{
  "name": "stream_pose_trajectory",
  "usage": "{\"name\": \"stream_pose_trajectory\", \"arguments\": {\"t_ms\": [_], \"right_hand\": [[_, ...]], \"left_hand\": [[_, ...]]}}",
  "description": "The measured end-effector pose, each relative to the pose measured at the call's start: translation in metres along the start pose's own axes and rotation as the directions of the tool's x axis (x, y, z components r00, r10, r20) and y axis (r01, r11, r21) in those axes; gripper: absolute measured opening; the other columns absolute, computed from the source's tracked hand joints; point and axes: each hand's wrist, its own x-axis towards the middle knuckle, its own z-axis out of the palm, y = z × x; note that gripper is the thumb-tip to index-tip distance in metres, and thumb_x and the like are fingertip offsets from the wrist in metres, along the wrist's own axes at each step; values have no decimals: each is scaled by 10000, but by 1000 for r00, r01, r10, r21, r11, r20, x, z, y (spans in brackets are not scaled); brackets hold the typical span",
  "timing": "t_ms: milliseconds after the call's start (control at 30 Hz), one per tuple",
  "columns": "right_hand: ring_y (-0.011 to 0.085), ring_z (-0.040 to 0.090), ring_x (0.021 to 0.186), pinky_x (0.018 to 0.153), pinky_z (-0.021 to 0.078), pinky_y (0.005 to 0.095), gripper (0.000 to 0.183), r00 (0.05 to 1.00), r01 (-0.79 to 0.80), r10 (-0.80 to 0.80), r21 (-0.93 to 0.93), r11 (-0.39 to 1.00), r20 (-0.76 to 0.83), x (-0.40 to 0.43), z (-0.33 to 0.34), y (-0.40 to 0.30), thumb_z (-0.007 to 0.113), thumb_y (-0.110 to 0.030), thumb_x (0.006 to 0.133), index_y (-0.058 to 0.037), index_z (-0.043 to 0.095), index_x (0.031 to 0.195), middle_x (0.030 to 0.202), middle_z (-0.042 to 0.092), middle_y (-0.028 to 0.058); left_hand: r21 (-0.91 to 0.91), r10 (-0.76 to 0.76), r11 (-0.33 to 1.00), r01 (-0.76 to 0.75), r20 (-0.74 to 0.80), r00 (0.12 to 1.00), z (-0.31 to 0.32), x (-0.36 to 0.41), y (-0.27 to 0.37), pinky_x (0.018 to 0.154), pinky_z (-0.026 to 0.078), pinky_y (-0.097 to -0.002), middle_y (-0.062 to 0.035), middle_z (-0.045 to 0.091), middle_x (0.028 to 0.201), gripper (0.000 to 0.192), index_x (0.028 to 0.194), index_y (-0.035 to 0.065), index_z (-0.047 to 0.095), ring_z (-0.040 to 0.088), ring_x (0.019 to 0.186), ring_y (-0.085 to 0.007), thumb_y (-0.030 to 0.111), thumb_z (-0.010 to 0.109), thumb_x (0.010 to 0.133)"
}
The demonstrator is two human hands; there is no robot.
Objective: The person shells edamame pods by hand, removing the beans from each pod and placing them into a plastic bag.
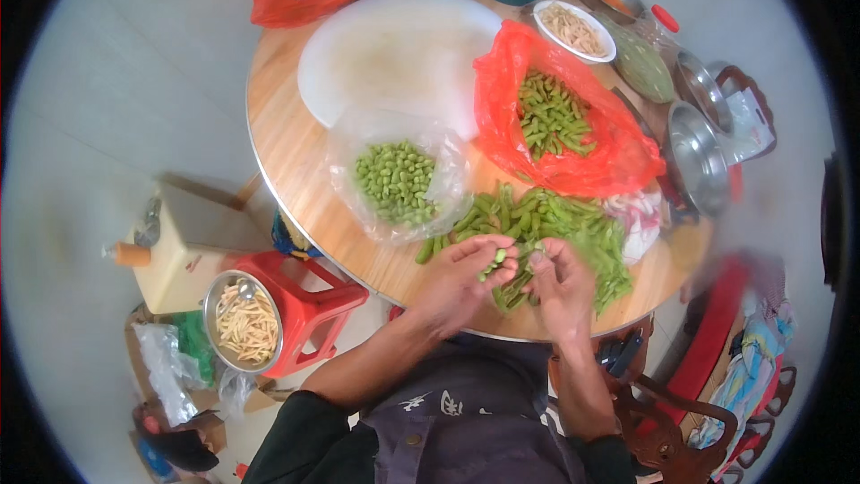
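Note:
My left hand (470, 272) is curled around several shelled green soybeans (497, 259), which show between thumb and fingers. Close beside it, my right hand (561, 279) pinches a green soybean pod (535, 250) between thumb and fingertips. Both hands are over a spread pile of edamame pods (564, 218) at the table's near edge. Ahead of my left hand lies a clear plastic bag (342, 175), opened out, with shelled beans (396, 181) heaped in it. Beyond the pile, an open red plastic bag (497, 87) contains more pods (554, 114).
A round wooden table (282, 121) carries a white cutting board (396, 40), a white bowl of pale strips (574, 30), a green melon-like gourd (638, 64) and a metal basin (699, 158). Left of the table, a metal bowl (243, 323) of pale strips stands on a red stool (316, 309).

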Motion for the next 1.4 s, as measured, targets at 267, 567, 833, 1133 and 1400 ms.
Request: {"name": "stream_pose_trajectory", "arguments": {"t_ms": [267, 567, 833, 1133, 1400], "right_hand": [[336, 652, 810, 713, 521, 389, 199, 934, 342, -329, -629, 698, 142, 36, -14, -27, 658, -60, 843, -4, 670, 1033, 936, 657, 170], [384, 659, 770, 696, 507, 454, 277, 944, 143, -328, -835, 531, -46, 146, -13, -33, 663, -265, 868, 11, 679, 850, 780, 672, 210], [296, 688, 699, 644, 511, 423, 274, 963, 145, -270, -824, 548, -11, 175, -28, -8, 639, -228, 882, 38, 655, 945, 725, 669, 214], [82, 600, 631, 580, 508, 232, 192, 999, -34, 33, -174, 984, -5, 136, -50, -25, 614, -94, 930, 52, 610, 1054, 799, 664, 59], [88, 614, 718, 616, 513, 233, 78, 983, 180, -171, -186, 966, 63, 62, -34, -24, 683, -15, 864, 9, 667, 936, 810, 665, 49]], "left_hand": [[201, 522, 835, -512, 7, 853, -1, -17, 90, 1017, 431, -375, -126, 616, 1136, 393, 1195, -48, 569, 574, 1099, -211, 286, 440, 1033], [460, 626, 713, -529, -80, 775, -18, 29, 127, 1124, 300, -376, -156, 540, 1344, 472, 1297, -48, 517, 455, 1306, -250, 328, 362, 1058], [431, 775, 595, -678, -84, 626, -29, 18, 119, 1048, 388, -391, -183, 567, 1301, 402, 1278, -44, 517, 521, 1234, -276, 264, 417, 1040], [526, 525, 665, -530, 176, 833, 9, -5, 65, 805, 516, -305, -98, 610, 1020, 230, 1179, -51, 566, 602, 883, -146, 62, 494, 992], [544, 129, 832, -104, -7, 992, 34, 46, 27, 750, 555, -276, -95, 668, 1038, 280, 1187, -39, 607, 643, 864, -132, 51, 617, 923]]}}
